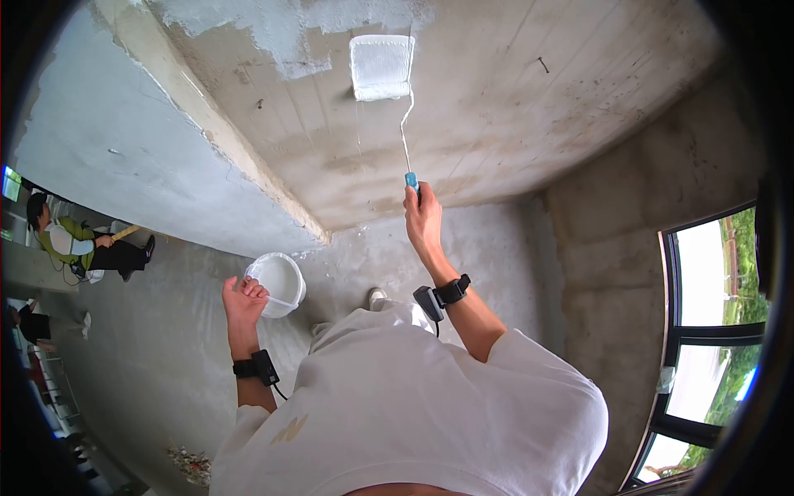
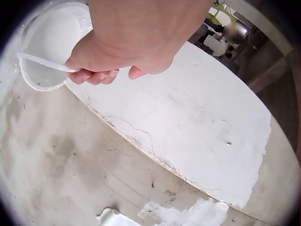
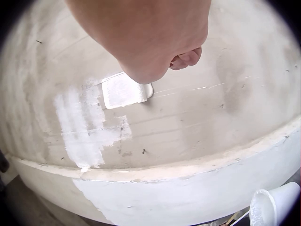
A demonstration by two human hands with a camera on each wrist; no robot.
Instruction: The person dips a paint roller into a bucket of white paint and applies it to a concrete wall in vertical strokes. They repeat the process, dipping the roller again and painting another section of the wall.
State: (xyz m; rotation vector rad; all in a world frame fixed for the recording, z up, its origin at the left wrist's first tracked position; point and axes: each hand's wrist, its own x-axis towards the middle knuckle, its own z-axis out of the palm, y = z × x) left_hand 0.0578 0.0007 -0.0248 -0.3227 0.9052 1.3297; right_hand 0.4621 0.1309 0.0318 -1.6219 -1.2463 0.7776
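My right hand (image 1: 423,221) grips the blue handle (image 1: 412,180) of a paint roller. Its thin rod runs to the white roller head (image 1: 383,91), which lies against the bare concrete surface, at the lower end of a small wet white patch (image 1: 382,59). In the right wrist view, the back of the right hand (image 3: 150,37) hides the handle, with the white patch (image 3: 120,92) beyond it. Lower left, my left hand (image 1: 245,302) holds the handle of a white bucket (image 1: 279,277) containing white paint. In the left wrist view its fingers curl at the bucket handle (image 2: 44,62).
A beam (image 1: 248,169) with a white-painted side (image 1: 107,145) stands left of the bare surface. Nails (image 1: 542,64) stick out of the concrete. Another person (image 1: 74,240) holds a pole at the far left. Windows (image 1: 711,322) line the right; debris (image 1: 190,465) lies on the floor.
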